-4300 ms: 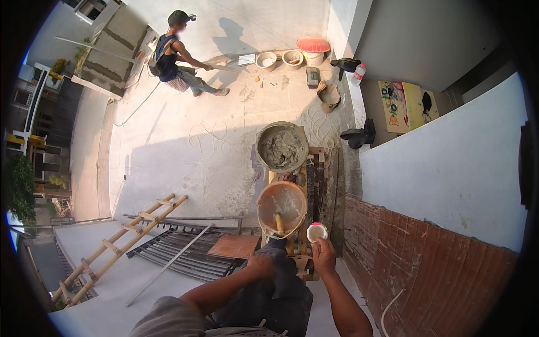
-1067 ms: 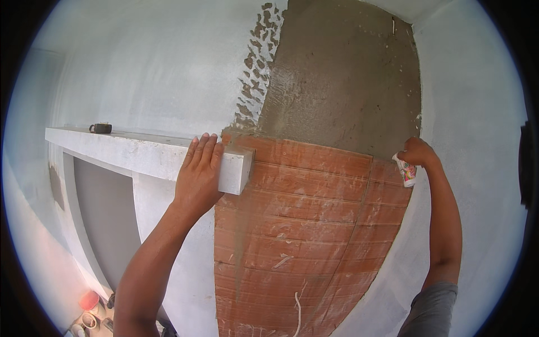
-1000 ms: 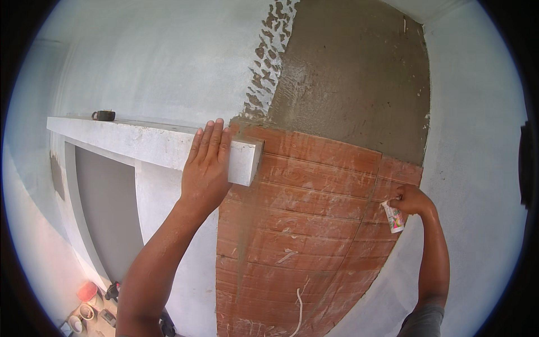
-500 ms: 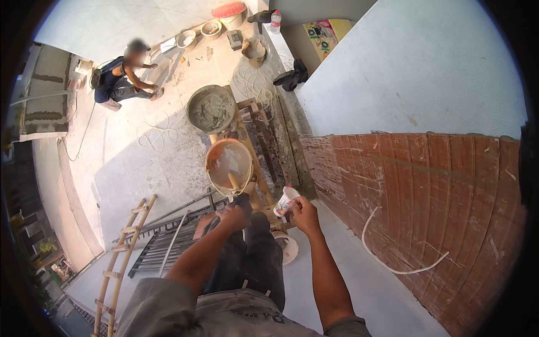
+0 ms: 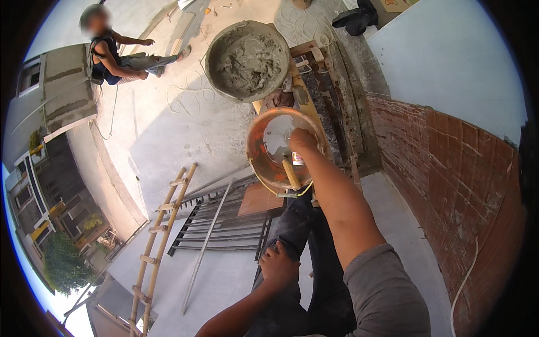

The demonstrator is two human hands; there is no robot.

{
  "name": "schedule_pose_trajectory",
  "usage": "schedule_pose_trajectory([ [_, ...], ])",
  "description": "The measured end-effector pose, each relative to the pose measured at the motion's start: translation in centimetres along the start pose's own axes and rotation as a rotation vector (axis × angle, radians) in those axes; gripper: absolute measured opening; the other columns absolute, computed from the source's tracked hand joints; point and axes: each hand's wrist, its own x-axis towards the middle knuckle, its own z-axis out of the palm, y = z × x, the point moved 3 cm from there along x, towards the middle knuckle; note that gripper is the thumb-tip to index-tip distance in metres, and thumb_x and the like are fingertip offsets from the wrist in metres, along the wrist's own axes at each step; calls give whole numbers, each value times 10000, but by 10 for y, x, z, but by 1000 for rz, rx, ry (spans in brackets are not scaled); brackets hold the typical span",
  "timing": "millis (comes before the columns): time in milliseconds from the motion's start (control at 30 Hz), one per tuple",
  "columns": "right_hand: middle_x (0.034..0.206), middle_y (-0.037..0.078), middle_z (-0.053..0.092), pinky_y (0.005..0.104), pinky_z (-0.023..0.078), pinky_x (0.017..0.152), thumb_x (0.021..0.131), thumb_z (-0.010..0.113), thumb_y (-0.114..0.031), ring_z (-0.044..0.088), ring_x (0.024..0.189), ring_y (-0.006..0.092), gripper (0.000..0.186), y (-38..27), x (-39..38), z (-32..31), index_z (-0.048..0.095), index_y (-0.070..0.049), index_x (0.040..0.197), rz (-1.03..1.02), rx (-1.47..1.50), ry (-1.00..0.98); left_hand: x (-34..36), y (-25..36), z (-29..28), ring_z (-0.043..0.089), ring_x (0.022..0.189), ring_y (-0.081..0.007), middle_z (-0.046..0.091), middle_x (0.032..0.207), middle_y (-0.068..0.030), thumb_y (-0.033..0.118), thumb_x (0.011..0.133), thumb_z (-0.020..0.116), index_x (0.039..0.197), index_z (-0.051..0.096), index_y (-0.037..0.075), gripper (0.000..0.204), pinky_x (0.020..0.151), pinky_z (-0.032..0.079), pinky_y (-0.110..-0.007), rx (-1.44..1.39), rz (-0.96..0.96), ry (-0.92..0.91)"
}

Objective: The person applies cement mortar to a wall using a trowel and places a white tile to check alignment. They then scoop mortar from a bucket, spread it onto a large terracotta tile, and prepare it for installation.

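Observation:
My right hand [image 5: 303, 140] is inside an orange bucket [image 5: 256, 140], closed around a small white printed cup [image 5: 297, 159], which is partly hidden by my hand. Pale grey, watery liquid [image 5: 276, 137] shows in the bucket. A wooden handle [image 5: 291, 174] leans on the bucket's near rim; its lower end is out of sight. The yellow wire bail [image 5: 263, 184] hangs over the near side. On my bent left knee rests my left hand [image 5: 279, 265], its fingers spread over the dark trouser cloth and holding nothing.
Beyond the bucket, a large round tub [image 5: 247, 62] of wet grey mortar stands on a wooden plank trestle. A bamboo ladder [image 5: 163, 236] and a black metal grille [image 5: 219, 224] lie to the left. A co-worker [image 5: 115, 56] sits at far left. A red-brown wall [image 5: 443, 196] bounds the right.
My right hand has carried the cup from beside the bucket down into it. The view has shifted closer to the bucket and tub. My left hand stays at my knee.

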Motion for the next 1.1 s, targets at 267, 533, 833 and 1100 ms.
schedule_pose_trajectory([
  [267,976,179,686,448,542,795,877,690,-92,688,897,353,190,10,-67,3,651,-19,1048,-408,257,511,12,-3,-7,487,1262,-463,485,1361,-275,440,826,697,1497,378,-13,870,1061,384,-542,-65,-70,26],
  [533,1002,164,686,441,541,740,925,695,-227,688,904,360,277,98,-392,-177,627,-70,1142,-463,298,704,93,15,-58,386,1363,-451,338,1484,-310,389,762,780,1411,513,40,784,1100,393,-532,103,613,-7],
  [833,1130,170,689,465,521,891,935,611,-259,652,1041,368,332,217,-718,-272,654,-84,1214,13,153,1338,-414,243,-344,612,1063,-391,678,1081,-202,245,892,734,1138,665,1,353,1072,407,-511,-339,1884,1375],
  [1100,1211,141,668,427,509,925,950,623,-249,642,1074,310,358,233,-785,-178,632,-116,1282,103,455,1887,-846,245,-376,316,1465,-362,321,1577,-150,143,615,938,1522,333,164,1091,1207,265,-584,-128,2325,2058],
])
